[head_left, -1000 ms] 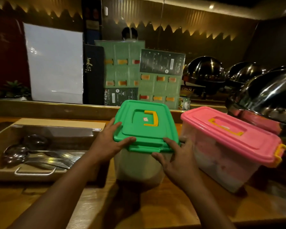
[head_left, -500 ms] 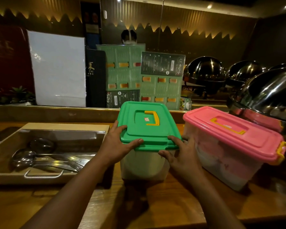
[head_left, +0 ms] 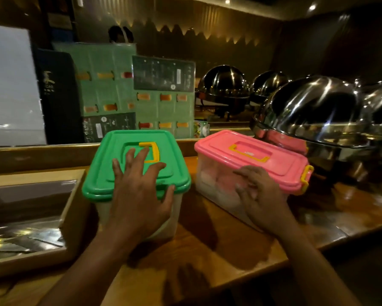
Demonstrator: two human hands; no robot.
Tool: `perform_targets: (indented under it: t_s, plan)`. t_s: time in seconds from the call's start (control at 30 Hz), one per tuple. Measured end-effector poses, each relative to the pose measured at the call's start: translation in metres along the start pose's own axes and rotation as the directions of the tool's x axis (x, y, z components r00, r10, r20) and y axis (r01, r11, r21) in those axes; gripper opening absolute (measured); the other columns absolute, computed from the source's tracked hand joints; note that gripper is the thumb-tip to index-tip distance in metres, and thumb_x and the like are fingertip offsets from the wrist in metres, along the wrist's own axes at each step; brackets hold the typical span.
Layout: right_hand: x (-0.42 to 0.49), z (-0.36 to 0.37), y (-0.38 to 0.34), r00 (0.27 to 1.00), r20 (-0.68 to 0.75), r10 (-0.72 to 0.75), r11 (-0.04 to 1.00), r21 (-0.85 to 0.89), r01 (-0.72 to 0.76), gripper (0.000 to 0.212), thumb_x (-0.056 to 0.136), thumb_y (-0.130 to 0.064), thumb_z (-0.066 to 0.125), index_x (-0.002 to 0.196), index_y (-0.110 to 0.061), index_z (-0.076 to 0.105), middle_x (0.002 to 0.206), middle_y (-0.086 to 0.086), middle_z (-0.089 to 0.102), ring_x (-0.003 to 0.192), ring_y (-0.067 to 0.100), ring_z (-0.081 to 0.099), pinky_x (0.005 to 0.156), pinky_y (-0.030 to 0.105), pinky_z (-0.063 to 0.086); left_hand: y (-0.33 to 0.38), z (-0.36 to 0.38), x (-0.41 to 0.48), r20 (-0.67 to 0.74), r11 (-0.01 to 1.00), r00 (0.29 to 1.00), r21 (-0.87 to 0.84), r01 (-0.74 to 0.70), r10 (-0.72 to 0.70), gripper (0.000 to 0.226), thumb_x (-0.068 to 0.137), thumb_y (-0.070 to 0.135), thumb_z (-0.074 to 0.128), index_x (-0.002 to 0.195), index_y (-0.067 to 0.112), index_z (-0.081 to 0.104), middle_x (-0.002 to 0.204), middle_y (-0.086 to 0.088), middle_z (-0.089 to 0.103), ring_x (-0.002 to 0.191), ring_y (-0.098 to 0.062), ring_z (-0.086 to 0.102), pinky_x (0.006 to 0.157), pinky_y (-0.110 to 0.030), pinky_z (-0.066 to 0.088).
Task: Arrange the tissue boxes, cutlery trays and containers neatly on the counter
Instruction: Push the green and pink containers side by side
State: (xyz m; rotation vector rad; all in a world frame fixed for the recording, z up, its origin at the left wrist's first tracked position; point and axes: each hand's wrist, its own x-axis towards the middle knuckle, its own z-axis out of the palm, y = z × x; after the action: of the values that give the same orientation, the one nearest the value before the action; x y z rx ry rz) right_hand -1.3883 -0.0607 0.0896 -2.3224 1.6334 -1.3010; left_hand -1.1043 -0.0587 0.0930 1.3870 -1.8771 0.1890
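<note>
A clear container with a green lid (head_left: 110,173) and yellow handle stands on the wooden counter (head_left: 207,246). My left hand (head_left: 139,191) lies spread on the front of that lid, fingers apart, thumb over the rim. To its right stands a clear container with a pink lid (head_left: 274,160) and yellow clips. My right hand (head_left: 260,195) hovers open in front of the pink container's near side, blurred, fingers apart. A steel cutlery tray (head_left: 28,208) in a wooden frame sits at the left, touching the green-lidded container.
Domed steel chafing dishes (head_left: 313,111) crowd the right, close behind the pink container. Green menu cards (head_left: 119,91) and a white board (head_left: 11,89) lean behind a raised ledge. The counter's front edge runs near my forearms.
Both hands let go of the green container's sides. The left hand moved onto its lid; the right hand swung right toward the pink container. The view shifted right.
</note>
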Motion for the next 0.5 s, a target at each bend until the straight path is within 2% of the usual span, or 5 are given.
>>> perform_targets:
  t_s: [0.13,0.23,0.3,0.37,0.5]
  plan:
    - [0.014,-0.063,0.077,0.991,-0.131,-0.01,0.999,-0.033,0.006,0.029,0.091,-0.022,0.06,0.119,-0.018,0.067,0.12,0.004,0.059,0.112,0.018,0.058,0.087,0.045,0.054,0.067,0.037,0.009,0.017,0.977,1.0,-0.213,-0.02,0.024,0.045,0.078,0.044,0.065,0.118,0.024,0.065,0.143,-0.004,0.052,0.14,-0.023,0.04,0.118,-0.062,0.017]
    - [0.022,-0.1,0.146,0.98,-0.157,0.119,0.993,-0.004,-0.121,0.034,0.087,-0.01,0.066,0.114,-0.03,0.066,0.119,-0.001,0.059,0.106,0.017,0.06,0.09,0.047,0.053,0.122,0.08,0.016,0.015,0.957,1.0,-0.291,0.002,0.002,0.047,0.075,0.043,0.068,0.119,0.025,0.064,0.132,0.001,0.058,0.126,-0.017,0.051,0.109,-0.06,0.036]
    - [0.025,-0.118,0.19,0.974,-0.077,0.213,0.977,0.02,-0.212,0.043,0.085,-0.013,0.07,0.115,-0.043,0.061,0.121,-0.004,0.059,0.108,0.016,0.06,0.095,0.049,0.051,0.158,0.11,0.021,0.048,0.939,0.997,-0.336,0.073,-0.06,0.061,0.075,0.052,0.063,0.128,0.022,0.06,0.136,0.0,0.056,0.129,-0.019,0.05,0.108,-0.052,0.04]
    - [0.027,-0.134,0.225,0.965,0.087,0.249,0.966,0.054,-0.254,0.048,0.083,-0.025,0.075,0.121,-0.047,0.058,0.131,-0.009,0.054,0.118,0.013,0.055,0.101,0.049,0.047,0.187,0.136,0.028,0.167,0.898,0.971,-0.379,0.226,-0.173,0.087,0.075,0.066,0.056,0.145,0.017,0.043,0.151,-0.002,0.042,0.141,-0.019,0.037,0.115,-0.045,0.034]
    - [0.042,-0.148,0.266,0.932,0.315,0.18,0.977,0.056,-0.208,0.067,0.074,-0.06,0.073,0.135,-0.052,0.047,0.15,-0.02,0.037,0.136,0.009,0.04,0.11,0.045,0.04,0.216,0.17,0.044,0.336,0.724,0.864,-0.477,0.499,-0.374,0.12,0.067,0.087,0.046,0.158,0.018,0.011,0.167,-0.004,0.01,0.153,-0.019,0.012,0.122,-0.044,0.02]
